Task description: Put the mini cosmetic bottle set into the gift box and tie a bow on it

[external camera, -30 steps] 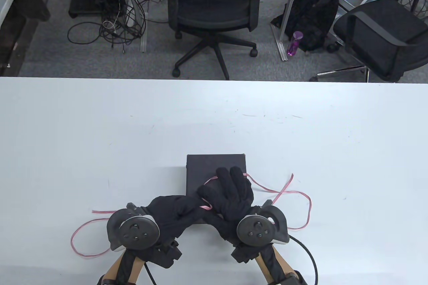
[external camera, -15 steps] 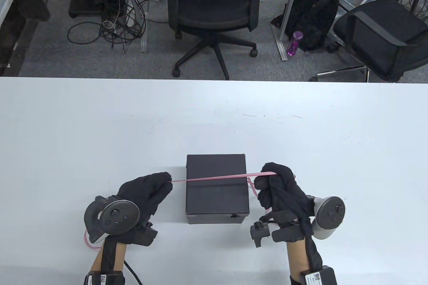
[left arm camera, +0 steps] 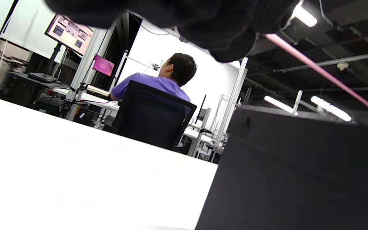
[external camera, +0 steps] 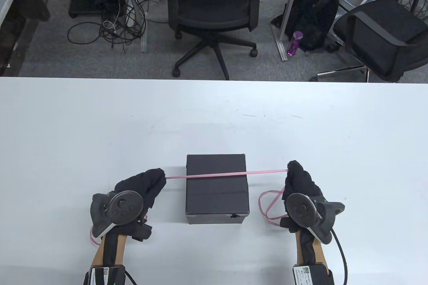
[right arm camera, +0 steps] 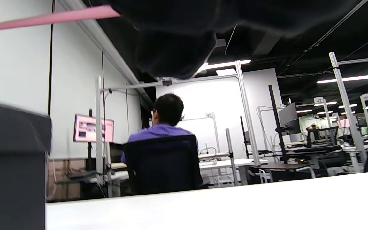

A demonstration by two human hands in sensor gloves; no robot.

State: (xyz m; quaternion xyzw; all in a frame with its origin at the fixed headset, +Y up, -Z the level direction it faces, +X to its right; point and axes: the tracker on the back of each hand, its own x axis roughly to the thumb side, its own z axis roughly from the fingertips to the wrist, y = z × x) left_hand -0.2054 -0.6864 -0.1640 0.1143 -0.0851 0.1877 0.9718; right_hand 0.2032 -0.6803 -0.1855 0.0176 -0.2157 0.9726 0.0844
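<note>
Closed gift box (external camera: 217, 188) on the counter (external camera: 214, 114) between the left hand (external camera: 142, 186) and right hand (external camera: 301, 181), each pinching the taut pink ribbon (external camera: 227, 174) stretched across the lid. Uneven pulling may drag the ribbon off the lid or shift the box; a loosened pinch would likely release the tension.

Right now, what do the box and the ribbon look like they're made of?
Black gift box: matte, likely rigid paperboard; dull faces, crisp edges and a lid seam. Pink ribbon: thin and flat, probably satin or plastic; it is pulled straight over the box and loops loosely elsewhere.
</note>
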